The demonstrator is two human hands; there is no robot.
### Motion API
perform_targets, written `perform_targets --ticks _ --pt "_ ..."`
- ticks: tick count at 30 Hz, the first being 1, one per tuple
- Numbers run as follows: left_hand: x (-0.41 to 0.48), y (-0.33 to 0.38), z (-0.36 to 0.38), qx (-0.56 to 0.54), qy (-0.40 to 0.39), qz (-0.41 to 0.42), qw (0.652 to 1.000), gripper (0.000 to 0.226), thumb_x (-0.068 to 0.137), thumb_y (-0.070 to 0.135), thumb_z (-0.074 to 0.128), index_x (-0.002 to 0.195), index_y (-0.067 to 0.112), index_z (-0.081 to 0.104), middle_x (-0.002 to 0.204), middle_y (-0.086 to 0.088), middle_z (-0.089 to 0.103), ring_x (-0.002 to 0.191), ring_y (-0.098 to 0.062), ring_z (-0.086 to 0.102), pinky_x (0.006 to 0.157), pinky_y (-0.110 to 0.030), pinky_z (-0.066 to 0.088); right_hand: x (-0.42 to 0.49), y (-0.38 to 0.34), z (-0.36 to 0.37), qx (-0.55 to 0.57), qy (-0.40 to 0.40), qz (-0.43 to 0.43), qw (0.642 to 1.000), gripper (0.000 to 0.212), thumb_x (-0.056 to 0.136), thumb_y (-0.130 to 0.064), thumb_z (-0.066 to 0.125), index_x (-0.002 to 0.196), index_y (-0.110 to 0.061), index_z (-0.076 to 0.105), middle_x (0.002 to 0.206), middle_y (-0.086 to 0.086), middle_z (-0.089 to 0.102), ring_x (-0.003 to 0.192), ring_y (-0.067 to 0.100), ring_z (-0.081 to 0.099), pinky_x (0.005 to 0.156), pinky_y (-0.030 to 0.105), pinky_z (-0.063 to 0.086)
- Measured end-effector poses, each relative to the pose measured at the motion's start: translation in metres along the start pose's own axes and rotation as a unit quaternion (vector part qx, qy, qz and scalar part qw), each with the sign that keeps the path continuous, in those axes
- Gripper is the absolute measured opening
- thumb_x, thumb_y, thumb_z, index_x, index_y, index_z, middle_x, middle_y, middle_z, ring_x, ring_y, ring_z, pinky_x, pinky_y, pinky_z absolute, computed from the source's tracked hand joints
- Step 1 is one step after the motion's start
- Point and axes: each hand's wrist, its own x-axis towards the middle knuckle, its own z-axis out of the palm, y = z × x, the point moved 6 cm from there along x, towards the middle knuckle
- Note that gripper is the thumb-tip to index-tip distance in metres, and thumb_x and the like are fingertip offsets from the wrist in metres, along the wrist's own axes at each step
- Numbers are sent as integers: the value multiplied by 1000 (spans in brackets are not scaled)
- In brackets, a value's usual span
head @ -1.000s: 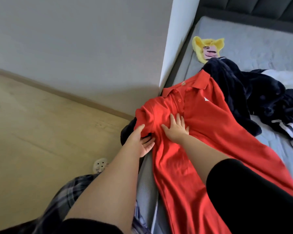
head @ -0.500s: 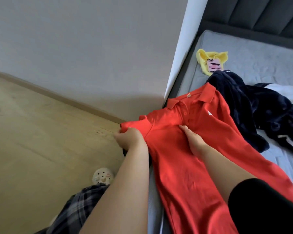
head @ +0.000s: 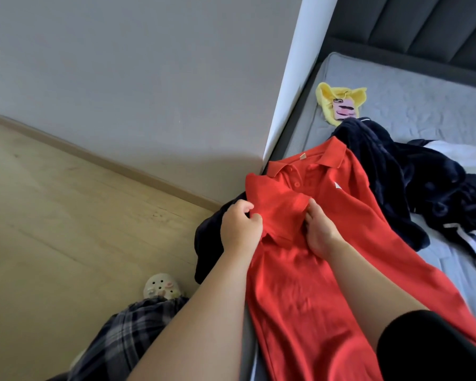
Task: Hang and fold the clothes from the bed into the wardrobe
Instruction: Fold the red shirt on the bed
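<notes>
Red short-sleeved polo shirt (head: 308,270) lies face up along the near edge of the grey bed (head: 412,111), collar toward the headboard and buttons showing, spread flat probably because a fold needs a smooth surface beneath it. Its left sleeve has been turned inward over the chest, which reads as the first lengthwise fold. The left hand (head: 241,229) pinches the folded edge of that sleeve between thumb and curled fingers (head: 254,217), seemingly to keep the crease from springing open. The right hand (head: 320,232) lies on the cloth just beside the folded sleeve, its fingers together and bent down onto the fabric; whether they press or nip the cloth cannot be told for certain. A dark navy fleece garment (head: 396,182) lies heaped beside and partly under the shirt, one dark piece hanging over the bed's edge toward the pale wooden floor (head: 52,215). Further up the mattress rests a yellow cloth (head: 330,97) with a pink phone (head: 344,110) on it, well apart from the work. The wardrobe is not in view.
</notes>
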Motion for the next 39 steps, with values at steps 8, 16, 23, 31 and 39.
perform_targets --ticks 8,16,23,31,39 --pt "-15 -37 25 162 -69 -7 984 84 79 18 69 147 32 21 127 -4 49 112 -25 53 85 -37 46 5 -35 10 -234 66 -53 969 5 81 -7 70 79 -5 66 71 9 63 61 21 58 53 21 51" --pt "-15 -65 -1 -115 35 -139 983 45 81 -1 48 120 16 60 120 -3 59 100 -14 53 82 -26 40 8 -21 4 -445 73 -44 892 16 84 -14 64 71 -5 61 54 9 59 36 14 56 45 26 50" --pt "-12 6 32 193 -58 236 951 58 81 14 44 138 11 47 147 -8 40 141 -25 24 117 -46 19 -24 -87 -13 -466 235 -341 781 19 90 -16 47 92 -8 64 97 14 65 96 34 55 78 35 39" --pt "-11 2 99 420 -184 241 855 67 98 41 36 153 22 3 161 -5 0 147 -27 -5 116 -49 4 -4 -116 -109 -488 292 -219 793 24 92 -18 53 111 -9 65 112 16 65 108 35 57 89 37 42" --pt "-17 10 122 420 -207 267 842 64 95 50 38 150 40 7 159 -7 -13 146 -27 -13 114 -56 3 20 -105 -128 -569 192 -100 793 28 81 -27 73 98 -5 70 100 16 70 96 32 64 78 32 46"
